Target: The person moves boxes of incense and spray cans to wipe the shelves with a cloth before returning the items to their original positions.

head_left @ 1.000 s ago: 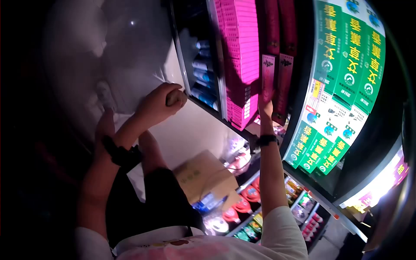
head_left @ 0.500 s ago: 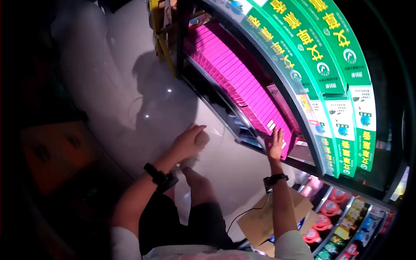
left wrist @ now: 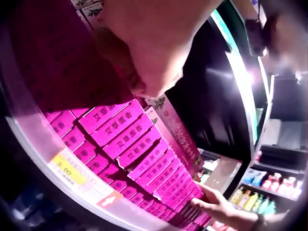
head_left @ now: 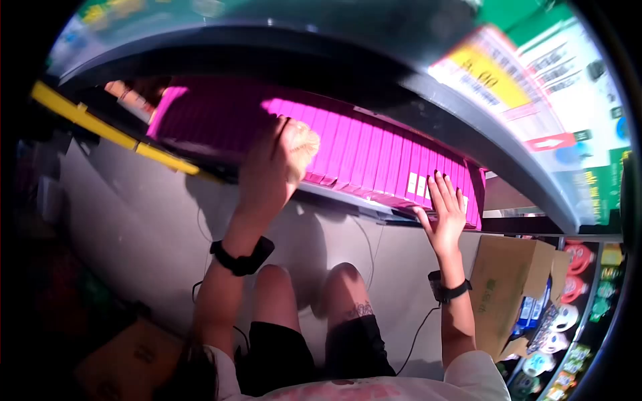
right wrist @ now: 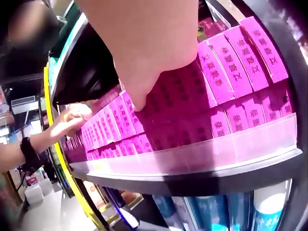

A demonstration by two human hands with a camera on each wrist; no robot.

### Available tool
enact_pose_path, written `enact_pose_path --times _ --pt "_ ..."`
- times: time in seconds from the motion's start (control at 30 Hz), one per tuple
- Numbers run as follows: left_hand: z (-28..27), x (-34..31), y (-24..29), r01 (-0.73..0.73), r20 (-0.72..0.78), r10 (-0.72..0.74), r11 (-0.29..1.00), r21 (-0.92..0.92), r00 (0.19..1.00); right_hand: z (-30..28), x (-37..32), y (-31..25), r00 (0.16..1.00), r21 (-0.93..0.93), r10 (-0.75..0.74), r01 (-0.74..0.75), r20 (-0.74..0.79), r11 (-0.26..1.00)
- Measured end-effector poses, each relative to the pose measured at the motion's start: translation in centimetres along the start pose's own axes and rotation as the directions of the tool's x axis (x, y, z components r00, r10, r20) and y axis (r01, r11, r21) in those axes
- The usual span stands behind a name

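Note:
A long row of pink boxes (head_left: 361, 154) stands on a shelf, also in the left wrist view as stacked boxes (left wrist: 125, 134) and in the right wrist view (right wrist: 240, 57). My left hand (head_left: 271, 164) is over the row's left half, its fingers curled round a small beige bundle (head_left: 304, 148), whose kind I cannot tell. My right hand (head_left: 447, 217) lies with spread fingers against the box fronts near the row's right end. The right wrist view has the right hand (right wrist: 149, 43) large at the top, against the boxes.
Above the row runs a dark shelf edge (head_left: 334, 50) with a price tag (head_left: 488, 70). A yellow strip (head_left: 100, 123) borders the left. A cardboard box (head_left: 505, 287) sits at lower right, beside shelves of bottles. Cans (right wrist: 211, 211) stand below the pink row.
The view has swung round to face the row. The left hand, with the bundle, has come from over the floor to the pink boxes. The right hand stays at the row's right end, fingers spread.

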State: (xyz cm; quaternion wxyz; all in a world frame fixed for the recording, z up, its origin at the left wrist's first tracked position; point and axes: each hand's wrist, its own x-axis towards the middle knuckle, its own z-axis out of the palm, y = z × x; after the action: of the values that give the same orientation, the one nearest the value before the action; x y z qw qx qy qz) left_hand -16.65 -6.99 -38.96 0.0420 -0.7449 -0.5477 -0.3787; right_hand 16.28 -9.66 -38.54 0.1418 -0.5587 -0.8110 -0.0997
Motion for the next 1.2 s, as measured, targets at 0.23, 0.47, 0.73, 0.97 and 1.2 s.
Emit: enact_pose_path --times 0.23,0.47,0.73,0.97,1.2 --pt "1.9 0.9 -2.3 -0.218 -0.008 0.22 0.972 0.087 0.976 0.8 -0.5 -0.1 0.982 0.016 -0.007 0.011 -0.187 1.0" --pt "2.9 0.5 -3.0 -0.122 -0.063 0.113 0.978 -0.172 0.992 2.0 -0.6 0.4 0.93 0.027 -0.056 0.07 -0.363 0.997" --pt "2.6 1.2 -3.5 -0.231 -0.013 0.231 0.973 0.031 0.973 2.2 -1.1 0.3 0.924 0.052 -0.033 0.057 -0.38 0.997" --pt "2.3 0.7 -1.2 -0.181 -0.052 0.182 0.983 0.01 0.982 1.9 -1.6 0.9 0.947 0.02 -0.007 0.014 -0.321 1.0" --pt "1.5 2.3 3.4 -0.192 -0.029 0.191 0.942 -0.274 0.981 1.6 -2.4 0.5 0.928 0.142 0.003 0.053 -0.373 0.988"
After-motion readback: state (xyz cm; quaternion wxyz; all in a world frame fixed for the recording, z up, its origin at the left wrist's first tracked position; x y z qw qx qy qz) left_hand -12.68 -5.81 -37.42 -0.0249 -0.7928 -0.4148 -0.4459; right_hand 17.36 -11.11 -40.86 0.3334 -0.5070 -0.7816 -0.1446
